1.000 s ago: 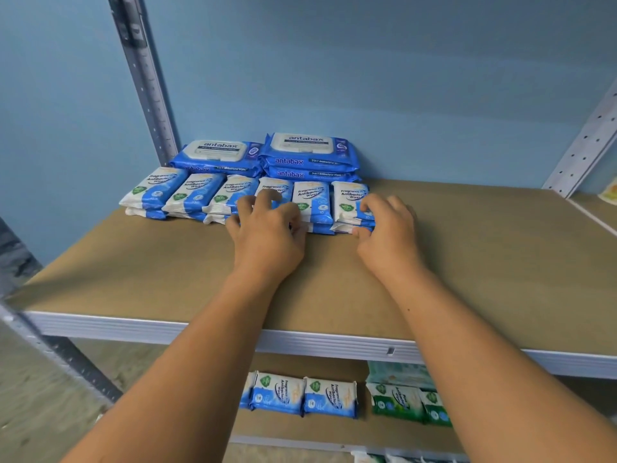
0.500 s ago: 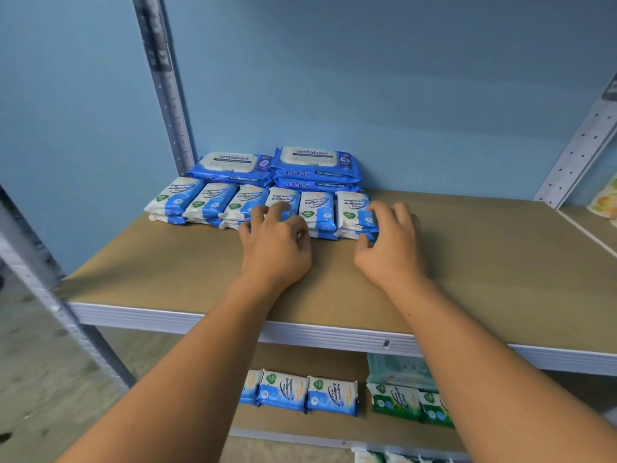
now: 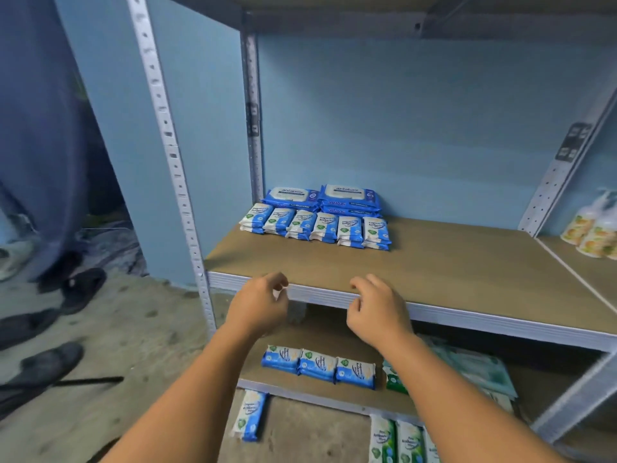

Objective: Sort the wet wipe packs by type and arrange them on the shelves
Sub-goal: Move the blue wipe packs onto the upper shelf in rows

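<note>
Empty, loosely curled: left hand (image 3: 258, 304), right hand (image 3: 379, 312)

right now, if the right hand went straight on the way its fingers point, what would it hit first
Likely the rightmost small pack of the front row, across bare shelf board from the right hand. Height is unclear; it might catch the board's edge first.

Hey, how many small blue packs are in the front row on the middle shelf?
6 packs on top, side by side before the antabax packs; more lie underneath them, partly hidden.
</note>
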Motion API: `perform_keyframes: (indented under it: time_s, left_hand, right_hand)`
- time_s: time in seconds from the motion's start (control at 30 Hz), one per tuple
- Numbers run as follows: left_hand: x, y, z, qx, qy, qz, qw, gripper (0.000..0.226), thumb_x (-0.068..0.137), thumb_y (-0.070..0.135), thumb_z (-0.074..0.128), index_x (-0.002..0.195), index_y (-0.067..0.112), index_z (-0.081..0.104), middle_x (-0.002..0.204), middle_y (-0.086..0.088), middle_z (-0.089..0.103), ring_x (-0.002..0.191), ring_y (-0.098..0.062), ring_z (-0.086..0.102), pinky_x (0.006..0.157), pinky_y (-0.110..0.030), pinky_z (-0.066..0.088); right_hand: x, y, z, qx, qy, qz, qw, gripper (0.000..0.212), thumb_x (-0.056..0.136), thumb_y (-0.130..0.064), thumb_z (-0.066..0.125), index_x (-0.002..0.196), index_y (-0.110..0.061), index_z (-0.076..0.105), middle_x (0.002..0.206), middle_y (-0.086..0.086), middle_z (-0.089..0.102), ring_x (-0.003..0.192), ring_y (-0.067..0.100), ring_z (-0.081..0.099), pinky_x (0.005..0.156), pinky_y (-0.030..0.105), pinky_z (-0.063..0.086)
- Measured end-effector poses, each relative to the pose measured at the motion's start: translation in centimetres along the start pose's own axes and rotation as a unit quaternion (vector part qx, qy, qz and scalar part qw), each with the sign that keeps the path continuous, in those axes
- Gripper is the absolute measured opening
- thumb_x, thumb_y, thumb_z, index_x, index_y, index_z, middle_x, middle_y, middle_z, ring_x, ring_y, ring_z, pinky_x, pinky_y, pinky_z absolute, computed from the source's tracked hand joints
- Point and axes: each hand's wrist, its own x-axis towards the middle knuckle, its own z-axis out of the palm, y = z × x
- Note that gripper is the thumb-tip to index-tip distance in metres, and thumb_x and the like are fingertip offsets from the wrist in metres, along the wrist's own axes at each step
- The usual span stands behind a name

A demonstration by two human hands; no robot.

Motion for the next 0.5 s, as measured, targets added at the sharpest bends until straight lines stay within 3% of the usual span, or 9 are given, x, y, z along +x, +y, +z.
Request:
perform_keyframes:
  time_s: [0.2, 0.4, 0.5]
  left_hand:
    - [-6.9, -2.3, -4.5, -0.037, 0.015, -0.091, 0.995, 0.02, 0.086, 0.022, 0.053, 0.101, 0.028, 0.066, 0.094, 0.007, 0.069, 0.086, -0.018, 0.064, 0.075, -0.03, 0.051]
    - [-9.3, -4.0, -5.3, -0.014, -0.053, -0.12, 0.991, 0.03, 0.086, 0.025, 0.053, 0.112, 0.026, 0.066, 0.106, 0.003, 0.068, 0.094, -0.018, 0.062, 0.085, -0.035, 0.055]
    - [-9.2, -6.2, -4.5, 0.01, -0.089, -0.155, 0.984, 0.033, 0.086, 0.026, 0.053, 0.118, 0.025, 0.064, 0.115, -0.001, 0.067, 0.099, -0.021, 0.061, 0.085, -0.034, 0.054]
  right_hand:
    - [-5.1, -7.4, -0.9, 0.033, -0.104, 0.013, 0.994, 0.019, 0.083, -0.019, 0.05, 0.092, -0.021, 0.066, 0.096, -0.002, 0.063, 0.09, 0.022, 0.057, 0.07, 0.03, 0.048]
    - [-9.8, -9.8, 3.8, 0.131, -0.174, 0.132, 0.967, 0.02, 0.077, -0.019, 0.05, 0.083, -0.021, 0.069, 0.086, -0.003, 0.066, 0.078, 0.022, 0.062, 0.068, 0.034, 0.057]
    - [-10.4, -9.4, 7.0, 0.166, -0.207, 0.207, 0.942, 0.018, 0.078, -0.018, 0.052, 0.081, -0.021, 0.069, 0.085, -0.003, 0.066, 0.073, 0.018, 0.059, 0.06, 0.024, 0.047]
